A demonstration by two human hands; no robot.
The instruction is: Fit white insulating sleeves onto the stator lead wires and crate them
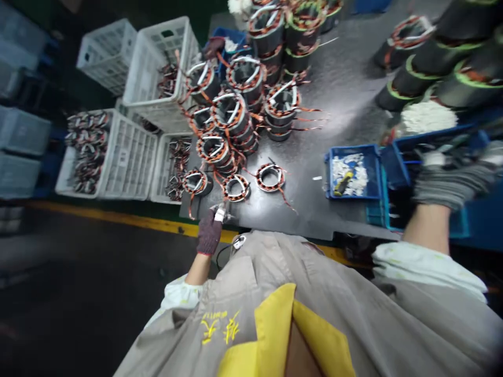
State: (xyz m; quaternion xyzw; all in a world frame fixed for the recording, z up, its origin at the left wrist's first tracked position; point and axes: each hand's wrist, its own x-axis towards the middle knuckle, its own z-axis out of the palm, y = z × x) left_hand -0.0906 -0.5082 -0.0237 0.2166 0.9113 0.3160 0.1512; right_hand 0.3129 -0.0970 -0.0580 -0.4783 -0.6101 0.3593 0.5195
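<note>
My left hand (209,231), in a dark purple knitted glove, is at the table's front edge, with white wrapping on one finger. Its fingers look closed around a small greyish thing I cannot make out. Just beyond it lies a low stator ring (246,195) with copper windings. To the right is a second low wound stator ring (281,183) with loose orange leads. My right hand (451,182), in a striped grey glove, reaches over a blue bin (401,166) at the right. Motion smears its fingers, and what they touch is unclear.
Stacked wound stators (231,118) crowd the table's left side; dark cylinders with green rims (424,73) stand at right. A blue tray (353,196) holds white pieces and a yellow-and-black tool (343,182). White plastic crates (128,157) with wound parts stand left.
</note>
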